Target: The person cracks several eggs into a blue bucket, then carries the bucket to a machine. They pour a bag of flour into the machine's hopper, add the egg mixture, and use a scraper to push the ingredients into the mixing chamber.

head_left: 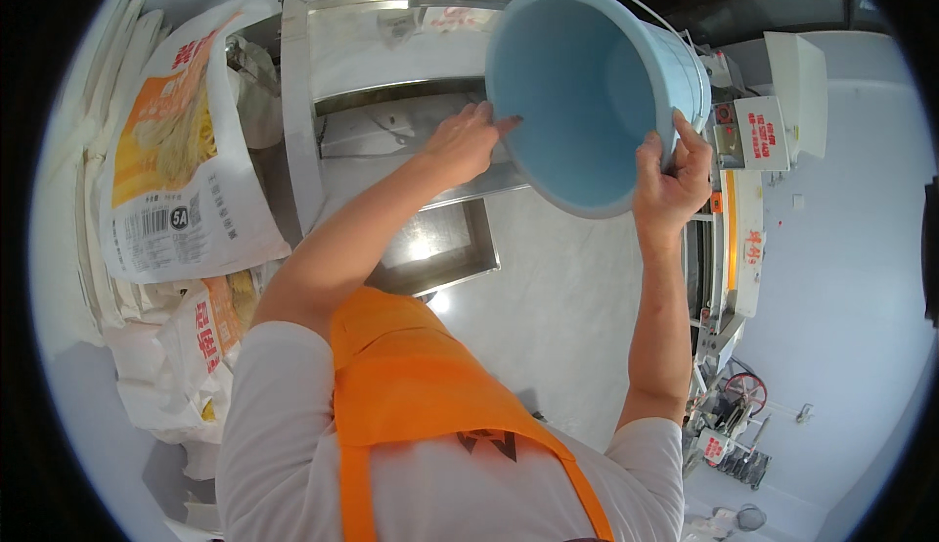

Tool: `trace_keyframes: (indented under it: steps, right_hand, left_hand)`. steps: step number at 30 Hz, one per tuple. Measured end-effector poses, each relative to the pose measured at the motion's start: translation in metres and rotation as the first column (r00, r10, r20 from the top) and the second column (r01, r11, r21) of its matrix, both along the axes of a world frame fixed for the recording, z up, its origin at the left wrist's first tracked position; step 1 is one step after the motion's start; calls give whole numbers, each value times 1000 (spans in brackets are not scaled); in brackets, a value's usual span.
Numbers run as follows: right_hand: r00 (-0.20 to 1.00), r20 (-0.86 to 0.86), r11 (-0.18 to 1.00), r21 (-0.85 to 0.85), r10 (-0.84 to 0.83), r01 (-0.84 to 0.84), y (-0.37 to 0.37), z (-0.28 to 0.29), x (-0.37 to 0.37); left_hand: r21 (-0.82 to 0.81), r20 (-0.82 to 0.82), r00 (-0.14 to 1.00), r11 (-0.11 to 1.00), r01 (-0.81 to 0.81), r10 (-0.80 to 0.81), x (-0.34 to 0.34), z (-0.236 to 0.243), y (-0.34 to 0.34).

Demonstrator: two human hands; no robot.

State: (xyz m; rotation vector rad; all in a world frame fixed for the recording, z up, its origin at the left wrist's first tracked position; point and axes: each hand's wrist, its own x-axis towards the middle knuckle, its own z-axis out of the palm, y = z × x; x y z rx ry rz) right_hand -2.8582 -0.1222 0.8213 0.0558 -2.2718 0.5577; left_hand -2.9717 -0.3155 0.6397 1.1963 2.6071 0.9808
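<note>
One blue bucket (pixel 587 102), judged light and stiff, hung tilted by the steel trough's (pixel 298 131) right end, right hand (pixel 673 178) pinching its rim (likely best hold), left hand's (pixel 462 146) grip opposite unclear.

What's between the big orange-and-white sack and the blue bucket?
In the head view, a steel trough lies between the sack and the bucket, with the left hand in front of it.
</note>
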Motion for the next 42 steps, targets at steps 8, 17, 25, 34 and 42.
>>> trace_keyframes:
  steps: [8, 17, 25, 34, 42]
  right_hand:
    - [1000, 1, 1000, -25, -16, 16, -1, 2, 0]
    - [999, -5, 999, 4, -50, 50, -1, 5, 2]
    - [994, 14, 994, -8, -109, 109, 3, 6, 1]
    - [987, 61, 983, -98, -149, 155, 8, 10, 0]
    - [981, 72, 977, -97, -181, 187, 7, 11, -5]
  left_hand:
    - [-63, -193, 981, 998, -7, -5, -9, -15, 31]
    - [-57, -309, 951, 998, -3, -15, 0, -22, 32]
    - [-69, -72, 995, 996, 59, -63, 46, -1, 18]
    - [282, -157, 988, 958, 51, -7, 62, -16, 24]
    - [457, 223, 966, 862, -220, 128, 84, -22, 30]
